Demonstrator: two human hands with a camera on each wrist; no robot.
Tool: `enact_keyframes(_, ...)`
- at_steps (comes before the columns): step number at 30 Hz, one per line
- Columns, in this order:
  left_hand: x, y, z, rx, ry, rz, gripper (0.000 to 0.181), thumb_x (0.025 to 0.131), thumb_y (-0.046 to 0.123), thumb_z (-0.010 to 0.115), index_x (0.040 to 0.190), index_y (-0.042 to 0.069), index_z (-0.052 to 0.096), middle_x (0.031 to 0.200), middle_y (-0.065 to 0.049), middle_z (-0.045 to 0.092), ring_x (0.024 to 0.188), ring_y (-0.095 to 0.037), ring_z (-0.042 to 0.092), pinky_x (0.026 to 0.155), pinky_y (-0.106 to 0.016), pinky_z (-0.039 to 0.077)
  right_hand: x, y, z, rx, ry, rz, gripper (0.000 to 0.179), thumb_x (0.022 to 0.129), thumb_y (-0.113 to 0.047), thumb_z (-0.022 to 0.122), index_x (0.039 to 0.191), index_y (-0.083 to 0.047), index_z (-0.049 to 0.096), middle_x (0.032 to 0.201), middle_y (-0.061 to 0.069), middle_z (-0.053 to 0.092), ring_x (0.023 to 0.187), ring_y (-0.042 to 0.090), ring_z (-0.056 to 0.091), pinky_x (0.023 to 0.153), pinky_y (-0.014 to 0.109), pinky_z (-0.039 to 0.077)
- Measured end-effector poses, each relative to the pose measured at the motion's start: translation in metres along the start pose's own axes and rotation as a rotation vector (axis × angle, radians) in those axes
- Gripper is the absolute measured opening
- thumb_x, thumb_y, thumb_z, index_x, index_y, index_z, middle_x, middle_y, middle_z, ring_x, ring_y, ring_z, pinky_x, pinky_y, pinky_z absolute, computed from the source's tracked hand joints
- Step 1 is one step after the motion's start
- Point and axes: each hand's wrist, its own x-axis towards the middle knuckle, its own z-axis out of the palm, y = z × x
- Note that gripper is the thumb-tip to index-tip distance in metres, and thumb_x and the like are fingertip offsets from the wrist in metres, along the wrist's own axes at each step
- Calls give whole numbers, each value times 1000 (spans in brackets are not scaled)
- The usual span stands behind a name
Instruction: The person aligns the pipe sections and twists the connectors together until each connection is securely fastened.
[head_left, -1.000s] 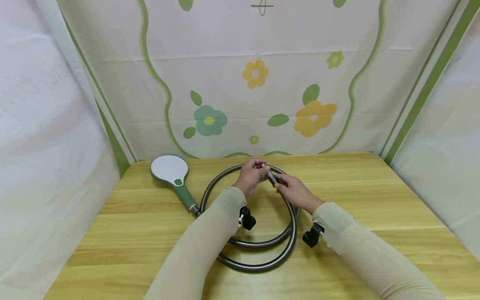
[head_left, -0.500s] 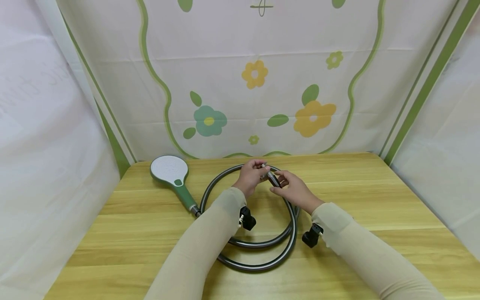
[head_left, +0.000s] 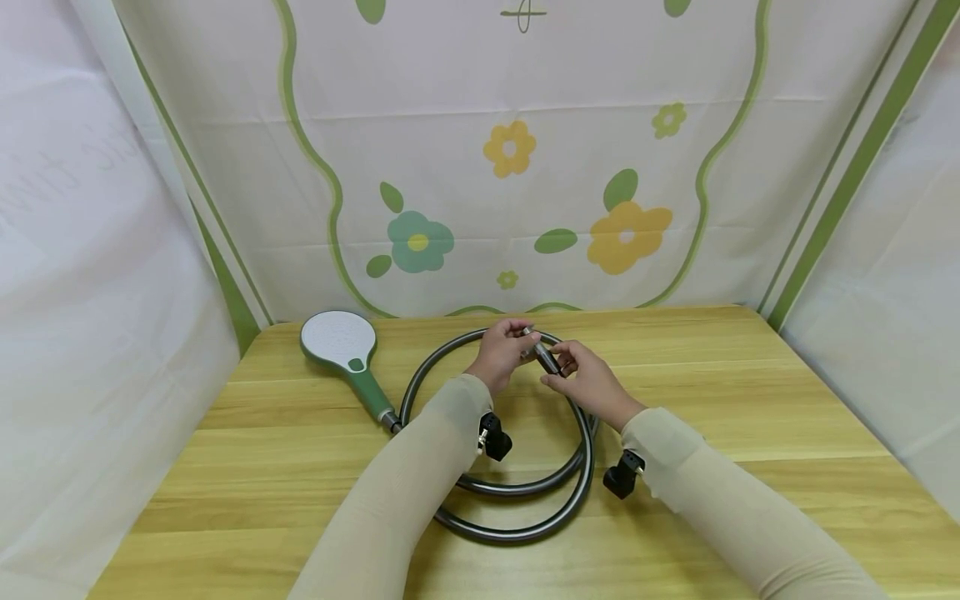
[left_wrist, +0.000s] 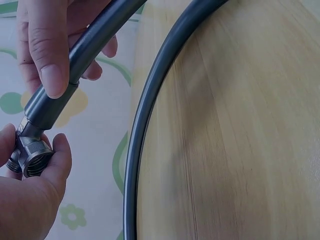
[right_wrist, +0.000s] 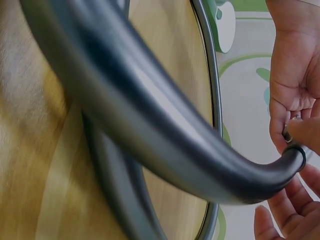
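You have the hand shower (head_left: 339, 337) lying face up at the left of the head view, and the dark hose (head_left: 510, 538) is joined to the foot of its handle, so that end looks done. The hose lies in broad loops on the wooden table (head_left: 787, 400), around the middle of the frame, and its other end rises to your hands near the table's far edge.

That raised end is where the work appears to be. Your left hand (head_left: 498, 358) pinches the metal fitting (left_wrist: 34, 152) between thumb and fingers, at the lower left of the left wrist view. The hose's end sleeve (left_wrist: 47, 107) meets the fitting in line, with a short bare metal neck showing between them. Your right hand (head_left: 592, 387) lies loosely about that sleeve, thumb on one side and fingers spread on the other; you cannot tell from these views whether it presses tight.

So the two parts look engaged, but how far the thread is home does not show. Judging by that bare neck, some tightening may be left. The fitting's threaded ring gapes with nothing in it, so nothing is attached there.
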Motion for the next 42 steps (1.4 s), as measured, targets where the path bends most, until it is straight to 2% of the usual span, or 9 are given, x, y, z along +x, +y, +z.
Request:
enact_keyframes(11, 0, 0, 0, -5, -12, -4, 29, 94, 6, 62, 123, 3, 58, 108, -8, 58, 93, -18, 59, 88, -35, 54, 2, 8, 3, -21, 29, -25, 32, 93, -16, 66, 121, -4, 57, 95, 9, 58, 89, 23, 58, 66, 32, 48)
enact_keyframes(18, -23, 24, 3, 11, -30, -19, 30, 96, 2, 58, 126, -2, 55, 105, -8, 57, 92, -18, 58, 94, -40, 51, 1, 7, 3, -15, 29, -37, 31, 94, -15, 64, 122, -3, 59, 96, 9, 61, 91, 25, 59, 66, 32, 49)
enact_keyframes(20, -24, 24, 3, 11, -32, -20, 30, 96, 2, 58, 126, -2, 55, 104, -8, 56, 91, -17, 57, 95, -41, 51, 1, 6, 3, -14, 21, -31, 32, 95, -15, 63, 124, -2, 59, 96, 10, 62, 92, 25, 59, 66, 32, 49)
enact_keyframes(22, -23, 23, 3, 12, -30, -20, 30, 96, 2, 58, 126, -2, 55, 104, -8, 56, 90, -17, 58, 95, -42, 50, 1, 4, 2, -12, 11, -24, 33, 96, -15, 61, 125, -2, 59, 97, 10, 63, 92, 25, 59, 66, 32, 49)
enact_keyframes(29, -3, 4, -2, -6, -36, -19, 33, 95, 6, 61, 126, 1, 56, 104, -5, 56, 89, -16, 58, 92, -40, 52, 1, 3, 1, 5, -29, -8, 38, 99, -16, 56, 133, 1, 55, 107, 15, 66, 93, 26, 61, 68, 33, 51)
enact_keyframes(31, -1, 2, -2, -10, -34, -13, 33, 94, 6, 62, 126, 2, 56, 105, -6, 56, 90, -16, 58, 91, -38, 53, 1, 4, 1, 13, -36, -4, 37, 99, -16, 55, 133, 0, 55, 110, 16, 66, 93, 25, 61, 70, 34, 51)
enact_keyframes(42, -3, -1, -1, -6, -3, -7, 28, 94, 7, 62, 122, 3, 59, 108, -9, 58, 92, -18, 60, 85, -33, 55, 1, 5, 2, 19, -74, 8, 39, 102, -18, 50, 135, 1, 52, 114, 21, 63, 92, 25, 61, 71, 35, 50)
